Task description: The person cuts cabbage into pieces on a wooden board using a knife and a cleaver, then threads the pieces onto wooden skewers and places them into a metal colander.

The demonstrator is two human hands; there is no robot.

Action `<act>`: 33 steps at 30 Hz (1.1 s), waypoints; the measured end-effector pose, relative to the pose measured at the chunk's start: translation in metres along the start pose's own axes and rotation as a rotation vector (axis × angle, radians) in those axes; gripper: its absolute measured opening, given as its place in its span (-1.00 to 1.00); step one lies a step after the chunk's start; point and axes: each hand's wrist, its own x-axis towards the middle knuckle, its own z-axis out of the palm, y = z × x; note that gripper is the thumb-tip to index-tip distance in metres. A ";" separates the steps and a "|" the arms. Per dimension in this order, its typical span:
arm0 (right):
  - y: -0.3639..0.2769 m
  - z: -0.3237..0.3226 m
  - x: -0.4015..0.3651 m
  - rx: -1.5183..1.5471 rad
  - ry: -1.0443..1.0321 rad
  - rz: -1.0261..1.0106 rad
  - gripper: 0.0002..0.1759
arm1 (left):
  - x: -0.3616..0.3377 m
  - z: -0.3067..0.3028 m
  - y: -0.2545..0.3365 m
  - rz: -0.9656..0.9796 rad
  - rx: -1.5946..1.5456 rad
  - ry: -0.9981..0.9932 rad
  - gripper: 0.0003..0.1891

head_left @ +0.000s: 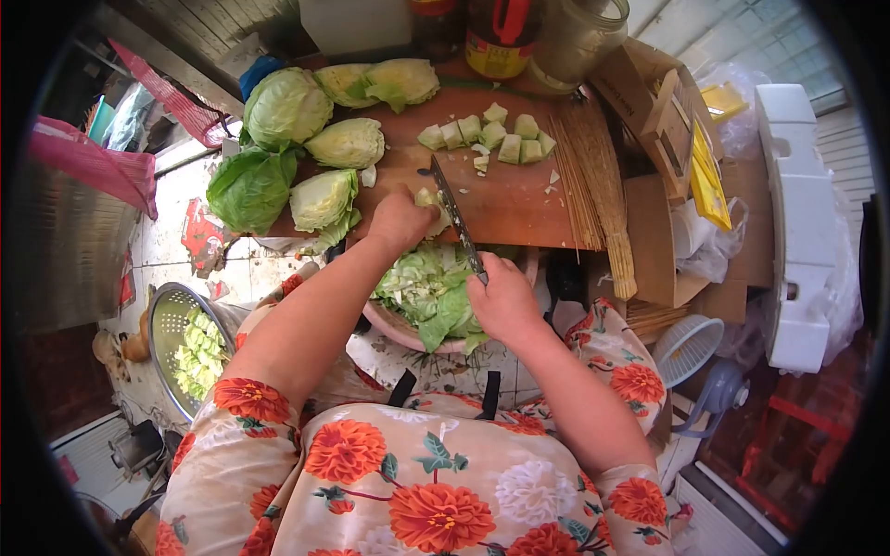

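Note:
My right hand (505,298) grips the handle of a knife (452,211), its blade pointing away over the front of the wooden board (519,206). Just left of the blade, my left hand (404,221) is closed on a pale cabbage piece (432,206), partly hidden by its fingers. Cut cabbage cores (508,146) lie scattered farther back on the board. Whole cabbages (287,108) and cut cabbage halves (323,199) sit along the board's left side. Below the hands, a pink basin (389,326) holds loose cabbage leaves (431,285).
A metal colander (164,324) with cut cabbage stands on the floor at left. A straw broom (598,190) lies across the board's right end. Bottles and a glass jar (577,42) line the back. Cardboard boxes (651,232) and white foam (795,222) stand at right.

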 end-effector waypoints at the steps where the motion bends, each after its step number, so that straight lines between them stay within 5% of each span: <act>1: -0.002 0.001 -0.002 0.010 0.009 -0.016 -0.53 | -0.003 -0.002 0.006 -0.003 0.023 0.006 -0.46; 20: -0.001 0.002 0.028 0.121 -0.119 -0.017 -0.66 | 0.008 0.001 0.009 0.001 0.167 0.039 -0.49; 24: 0.010 0.027 0.029 0.053 0.021 -0.084 -0.63 | 0.004 -0.005 0.012 -0.032 0.155 -0.012 -0.45; 33: 0.006 0.002 0.019 0.114 -0.050 -0.014 -0.53 | -0.007 -0.021 0.008 0.324 0.330 0.030 -0.43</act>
